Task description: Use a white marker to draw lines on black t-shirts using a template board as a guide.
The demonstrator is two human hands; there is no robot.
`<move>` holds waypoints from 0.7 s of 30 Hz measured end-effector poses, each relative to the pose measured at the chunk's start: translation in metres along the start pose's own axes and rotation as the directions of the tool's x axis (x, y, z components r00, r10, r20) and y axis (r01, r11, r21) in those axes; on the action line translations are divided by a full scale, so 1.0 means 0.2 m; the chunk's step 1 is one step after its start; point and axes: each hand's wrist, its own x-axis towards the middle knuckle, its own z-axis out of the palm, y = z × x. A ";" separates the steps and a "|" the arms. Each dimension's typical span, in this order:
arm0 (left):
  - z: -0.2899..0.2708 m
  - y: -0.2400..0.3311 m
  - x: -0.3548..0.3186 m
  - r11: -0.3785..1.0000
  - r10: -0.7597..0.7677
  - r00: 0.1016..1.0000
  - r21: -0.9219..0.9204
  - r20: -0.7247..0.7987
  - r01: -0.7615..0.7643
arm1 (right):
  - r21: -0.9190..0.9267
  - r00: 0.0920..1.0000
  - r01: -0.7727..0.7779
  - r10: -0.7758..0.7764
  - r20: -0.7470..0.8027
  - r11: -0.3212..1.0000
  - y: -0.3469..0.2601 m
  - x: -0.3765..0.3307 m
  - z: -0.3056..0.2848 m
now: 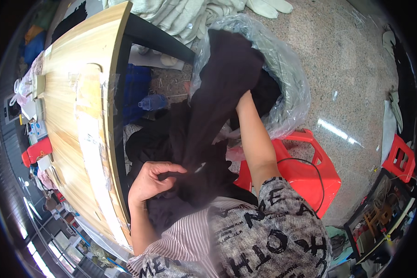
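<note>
Black cloth (190,125) stretches from my lap up to a clear plastic bag (289,83) on the floor ahead. My right arm reaches forward to the bag's mouth. There, my right hand (243,98) has hold of the raised part of the cloth, which bulges over it and hides the fingers. More black cloth (266,92) lies inside the bag. Close to the table edge, my left hand (153,180) hovers over the cloth in my lap, thumb and forefinger apart, holding nothing visible. A small pale spot (200,167) shows on the cloth near its fingertips.
A wooden table (65,92) with a taped edge runs along my left. Beneath it are a blue bin (136,90) and a plastic bottle (153,102). A red stool (305,171) with a dark cable stands at right. White fabric (176,18) is heaped beyond the table.
</note>
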 end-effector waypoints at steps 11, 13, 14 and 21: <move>0.03 -0.15 0.08 0.844 -0.100 0.755 -0.457 -0.649 -0.281 | -0.668 0.533 -0.439 0.773 0.345 0.600 -0.65 -0.53 -0.11; 0.04 -0.17 0.12 0.850 0.016 0.734 -0.378 -0.679 -0.368 | -0.148 0.538 -0.618 0.552 0.636 0.772 -0.74 -0.67 -0.11; 0.05 -0.16 0.12 0.849 0.014 0.742 -0.384 -0.670 -0.363 | 0.184 0.547 -0.698 0.349 0.761 0.692 -0.76 -0.73 -0.04; 0.06 -0.26 -0.01 0.985 0.067 0.932 -0.123 -0.356 -0.118 | -0.158 0.141 0.091 0.145 0.979 0.983 -1.57 -1.15 0.70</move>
